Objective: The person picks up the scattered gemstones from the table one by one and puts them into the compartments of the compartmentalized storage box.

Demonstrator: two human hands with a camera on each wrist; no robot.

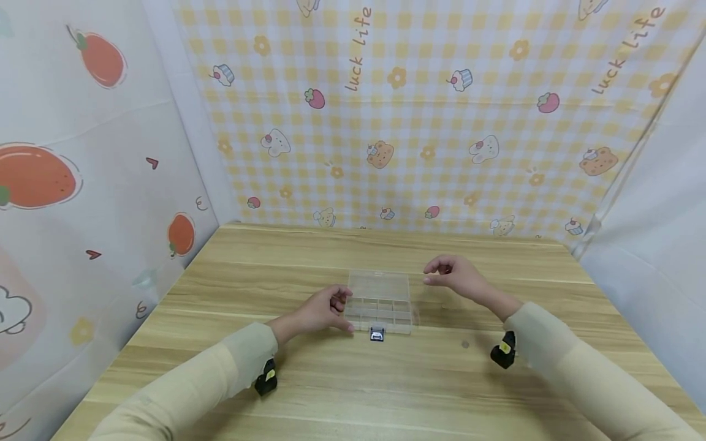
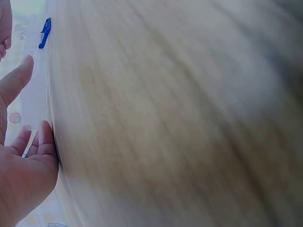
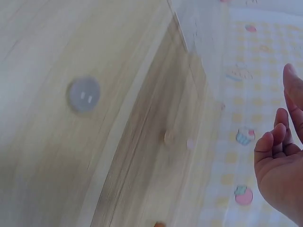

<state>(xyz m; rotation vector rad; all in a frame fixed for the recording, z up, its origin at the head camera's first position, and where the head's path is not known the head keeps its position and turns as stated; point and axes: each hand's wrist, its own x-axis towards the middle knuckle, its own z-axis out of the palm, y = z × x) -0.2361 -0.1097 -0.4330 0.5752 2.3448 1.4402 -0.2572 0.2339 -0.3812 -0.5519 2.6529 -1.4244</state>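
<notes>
A clear plastic compartment box (image 1: 386, 315) lies on the table with its lid (image 1: 379, 285) raised at the back. On its front edge is a dark blue latch (image 1: 377, 334), which shows bright blue in the left wrist view. My left hand (image 1: 324, 309) is at the box's left side, thumb extended by the front corner and fingers loosely bent near the hinge. To the right of the lid, above the table, my right hand (image 1: 453, 275) hangs with its thumb and fingertips apart and nothing between them. In the right wrist view the lid appears as a see-through panel (image 3: 206, 42).
A small round greyish disc (image 1: 465, 344) lies on the wooden table (image 1: 331, 386), right of the box. Behind the table hangs a yellow checked cloth (image 1: 386, 122). Printed cloth (image 1: 110, 135) covers the left side, and a white sheet (image 1: 662, 202) the right.
</notes>
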